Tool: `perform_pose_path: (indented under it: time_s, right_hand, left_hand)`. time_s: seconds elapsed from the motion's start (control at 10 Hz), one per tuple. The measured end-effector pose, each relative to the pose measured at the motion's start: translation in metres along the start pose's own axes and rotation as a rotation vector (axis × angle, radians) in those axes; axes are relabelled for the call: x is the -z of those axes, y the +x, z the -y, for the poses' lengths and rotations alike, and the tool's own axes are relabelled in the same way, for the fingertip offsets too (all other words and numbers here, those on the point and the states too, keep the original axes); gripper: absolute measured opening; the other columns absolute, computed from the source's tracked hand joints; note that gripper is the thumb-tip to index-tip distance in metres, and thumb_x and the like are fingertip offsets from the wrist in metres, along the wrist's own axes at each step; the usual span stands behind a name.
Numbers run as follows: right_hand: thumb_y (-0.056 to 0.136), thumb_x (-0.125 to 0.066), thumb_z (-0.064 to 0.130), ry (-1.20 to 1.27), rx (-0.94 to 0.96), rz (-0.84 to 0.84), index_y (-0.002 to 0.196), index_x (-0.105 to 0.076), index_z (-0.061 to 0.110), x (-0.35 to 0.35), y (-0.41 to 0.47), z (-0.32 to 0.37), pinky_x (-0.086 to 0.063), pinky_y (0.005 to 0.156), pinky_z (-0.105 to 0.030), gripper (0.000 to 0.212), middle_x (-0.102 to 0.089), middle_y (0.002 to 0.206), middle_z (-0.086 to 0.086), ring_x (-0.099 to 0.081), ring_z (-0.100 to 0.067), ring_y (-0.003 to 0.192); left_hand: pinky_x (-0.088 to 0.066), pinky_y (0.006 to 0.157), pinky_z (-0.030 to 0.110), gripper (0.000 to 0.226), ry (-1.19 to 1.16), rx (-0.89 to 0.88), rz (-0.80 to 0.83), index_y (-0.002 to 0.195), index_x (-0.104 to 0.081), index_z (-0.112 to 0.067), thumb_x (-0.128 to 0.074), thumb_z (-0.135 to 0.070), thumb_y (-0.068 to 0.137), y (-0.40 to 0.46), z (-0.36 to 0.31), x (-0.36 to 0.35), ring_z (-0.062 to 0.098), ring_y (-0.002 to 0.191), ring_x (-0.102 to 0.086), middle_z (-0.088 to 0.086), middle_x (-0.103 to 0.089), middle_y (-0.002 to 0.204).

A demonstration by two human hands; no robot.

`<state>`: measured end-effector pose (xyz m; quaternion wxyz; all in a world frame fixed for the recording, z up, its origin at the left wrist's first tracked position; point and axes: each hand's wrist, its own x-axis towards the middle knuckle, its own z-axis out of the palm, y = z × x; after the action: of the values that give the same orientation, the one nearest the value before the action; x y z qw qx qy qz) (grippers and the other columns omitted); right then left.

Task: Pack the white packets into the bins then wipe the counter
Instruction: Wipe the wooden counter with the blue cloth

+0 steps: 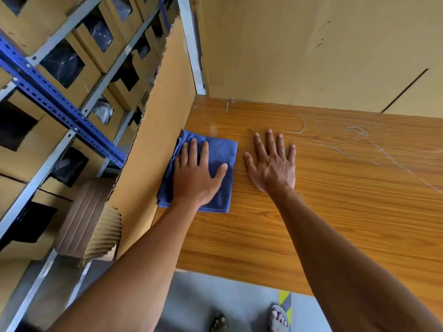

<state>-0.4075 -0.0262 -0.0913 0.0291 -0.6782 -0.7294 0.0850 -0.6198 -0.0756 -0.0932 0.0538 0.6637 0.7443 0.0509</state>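
Head cam view: the left hand [195, 174] is flat on a folded blue cloth [221, 159], fingers [193, 149] straight and spread, pressing it onto the wood-grain orange-brown counter [335, 200] right by the cardboard side wall [165, 116]. The right hand [272, 161] lies flat on the bare counter just beside the cloth, fingers relaxed and splayed, holding nothing. Off to the left there's a blue-and-grey metal shelf rack [55, 97] full of brown cardboard bins [91, 41] with dark stuff inside. Pale scuff lines cross the counter on the right.
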Motion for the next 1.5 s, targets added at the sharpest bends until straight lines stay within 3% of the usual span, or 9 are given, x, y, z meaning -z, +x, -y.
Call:
perform_pose_path:
  time_s: [0.1,0.2,0.5,0.7,0.8,1.1,1.3,1.5]
  right_hand:
    - [0.103,-0.006,0.071,0.012,-0.01,0.001,0.169,0.0,0.036,-0.001,-0.023,0.004,0.004,0.129,-0.058,0.075,0.01,0.177,0.003,0.013,-0.025,0.163]
    - [0.103,-0.008,0.072,0.031,-0.023,-0.016,0.169,-0.001,0.036,-0.006,-0.041,0.01,0.004,0.129,-0.059,0.075,0.009,0.177,0.002,0.012,-0.025,0.163]
    - [0.102,-0.006,0.073,0.023,-0.041,-0.043,0.168,0.002,0.039,-0.012,-0.034,0.01,0.006,0.128,-0.059,0.074,0.012,0.176,0.004,0.015,-0.025,0.162]
    - [0.102,-0.003,0.074,0.029,-0.043,-0.02,0.167,0.006,0.04,-0.009,-0.035,0.011,0.006,0.128,-0.059,0.074,0.017,0.175,0.005,0.018,-0.025,0.161]
    - [0.102,-0.003,0.074,0.035,-0.049,-0.016,0.167,0.007,0.04,-0.008,-0.035,0.009,0.006,0.128,-0.06,0.074,0.017,0.175,0.005,0.018,-0.025,0.161]
    - [0.102,-0.004,0.073,0.028,-0.043,-0.028,0.167,0.006,0.04,-0.01,-0.035,0.011,0.007,0.128,-0.059,0.073,0.016,0.176,0.005,0.018,-0.024,0.161]
    - [0.102,-0.004,0.073,0.038,-0.04,-0.025,0.168,0.004,0.039,-0.009,-0.036,0.01,0.006,0.128,-0.06,0.074,0.014,0.176,0.004,0.017,-0.025,0.162]
    - [0.103,-0.005,0.072,0.041,-0.04,-0.039,0.168,0.002,0.039,-0.009,-0.036,0.011,0.005,0.128,-0.059,0.074,0.012,0.177,0.004,0.015,-0.026,0.162]
  left_hand:
    - [-0.019,0.129,0.053,0.092,0.017,-0.01,-0.018,0.169,-0.019,-0.02,-0.024,-0.079,0.098,-0.044,0.01,0.0,0.034,0.162,-0.011,0.012,-0.012,0.177]
    - [-0.017,0.129,0.053,0.092,0.026,-0.001,-0.002,0.169,-0.017,-0.021,-0.023,-0.08,0.098,-0.035,0.007,0.004,0.033,0.162,-0.011,0.012,-0.011,0.177]
    - [-0.008,0.131,0.054,0.099,0.003,0.042,0.08,0.17,-0.008,-0.023,-0.015,-0.086,0.094,0.085,-0.018,0.008,0.034,0.163,-0.001,0.012,-0.002,0.178]
    - [-0.019,0.128,0.057,0.095,0.019,-0.009,-0.007,0.169,-0.015,-0.02,-0.019,-0.082,0.097,-0.002,0.0,0.006,0.036,0.161,-0.013,0.014,-0.012,0.176]
    - [-0.017,0.129,0.056,0.094,0.022,-0.003,0.023,0.17,-0.013,-0.022,-0.02,-0.081,0.097,-0.017,0.001,0.007,0.035,0.162,-0.011,0.013,-0.01,0.177]
    - [-0.008,0.131,0.054,0.099,0.012,0.034,0.088,0.17,-0.006,-0.024,-0.012,-0.087,0.093,0.078,-0.014,0.008,0.032,0.163,0.0,0.011,-0.001,0.178]
    - [-0.014,0.13,0.054,0.093,0.022,-0.018,0.012,0.17,-0.012,-0.024,-0.018,-0.082,0.098,-0.014,-0.001,0.004,0.033,0.163,-0.008,0.01,-0.008,0.177]
    - [-0.01,0.13,0.054,0.097,0.031,-0.001,0.059,0.17,-0.008,-0.024,-0.016,-0.085,0.095,0.035,-0.006,0.009,0.034,0.163,-0.004,0.012,-0.003,0.177]
